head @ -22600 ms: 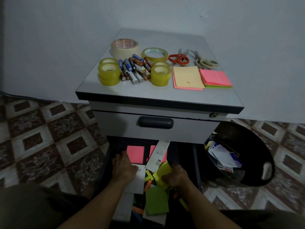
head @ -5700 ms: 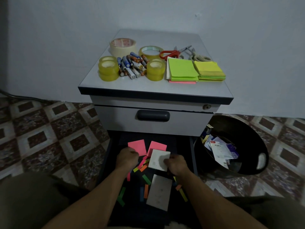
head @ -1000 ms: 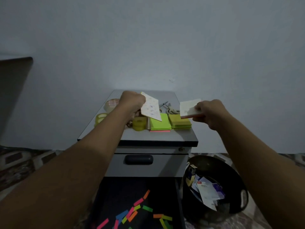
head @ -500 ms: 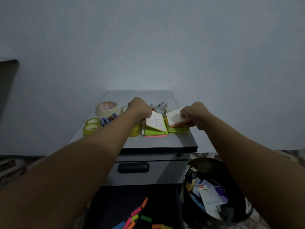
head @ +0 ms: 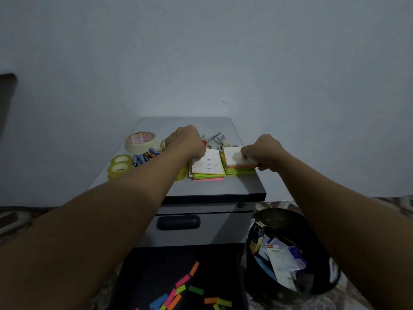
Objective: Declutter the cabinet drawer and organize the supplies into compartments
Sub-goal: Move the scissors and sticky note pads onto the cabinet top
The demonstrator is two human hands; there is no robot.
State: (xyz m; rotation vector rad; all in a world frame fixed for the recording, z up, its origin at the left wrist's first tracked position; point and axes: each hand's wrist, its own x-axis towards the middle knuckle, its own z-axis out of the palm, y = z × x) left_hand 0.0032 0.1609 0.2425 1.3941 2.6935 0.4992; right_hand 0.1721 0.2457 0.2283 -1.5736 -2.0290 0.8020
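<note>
Two grips atop the cabinet (head: pixel 185 124): left hand (head: pixel 186 140) pinches a printed pad (head: pixel 209 163), right hand (head: pixel 266 151) a white pad (head: pixel 233 156).

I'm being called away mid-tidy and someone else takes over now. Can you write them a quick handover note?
Left hand holds a printed card on the left note stack; right hand pinches a white pad on the right note stack.
Tape rolls, batteries and scissors lie on the cabinet top.
Done: open drawer mostly emptied, scrap in the bin.
Left: release both, gather the coloured strips from the drawer, sort the supplies into compartments.
</note>
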